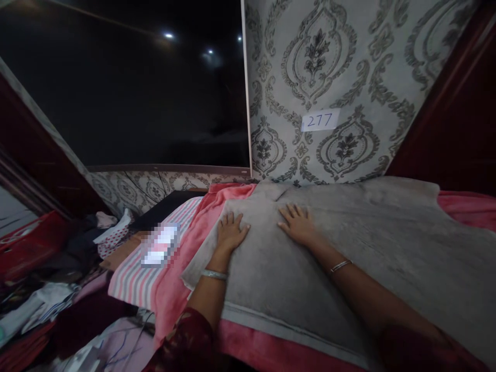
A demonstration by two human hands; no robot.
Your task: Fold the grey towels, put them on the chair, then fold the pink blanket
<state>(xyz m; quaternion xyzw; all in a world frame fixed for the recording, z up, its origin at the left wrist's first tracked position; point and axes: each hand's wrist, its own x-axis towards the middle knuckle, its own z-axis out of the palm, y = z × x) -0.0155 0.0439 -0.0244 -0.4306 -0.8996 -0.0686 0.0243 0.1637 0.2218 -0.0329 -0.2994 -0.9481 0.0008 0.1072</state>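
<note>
Head view looks down on a grey towel (349, 248) spread wide and mostly flat over a pink blanket (182, 263), which covers the bed beneath it; the near edge looks straight, while the far end near the patterned wall (349, 62) still shows a raised fold, so the smoothing seems well along but not finished. A dark screen (124, 88) fills the upper left, and a paper label (320, 120) hangs on the wall. Clothes (58, 279) lie heaped at the left. Both hands press palm-down on the towel: the left hand (231, 231) near its left edge, the right hand (296, 224) just beside it, fingers spread flat, gripping nothing.
</note>
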